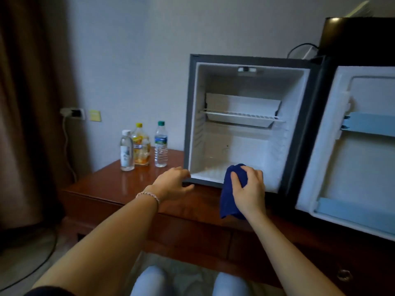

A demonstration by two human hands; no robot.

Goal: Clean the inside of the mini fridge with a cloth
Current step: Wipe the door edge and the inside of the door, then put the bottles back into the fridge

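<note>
The mini fridge stands on a wooden cabinet with its door swung wide to the right. Its white inside holds only a wire shelf. My right hand grips a bunched dark blue cloth at the front edge of the fridge floor; the cloth's tail hangs down over the cabinet edge. My left hand rests at the fridge's lower left front corner, fingers bent against the frame, holding nothing.
Three bottles stand on the wooden cabinet left of the fridge. A black box and a cable sit behind the fridge. A curtain hangs at the left beside a wall socket. My knees are below.
</note>
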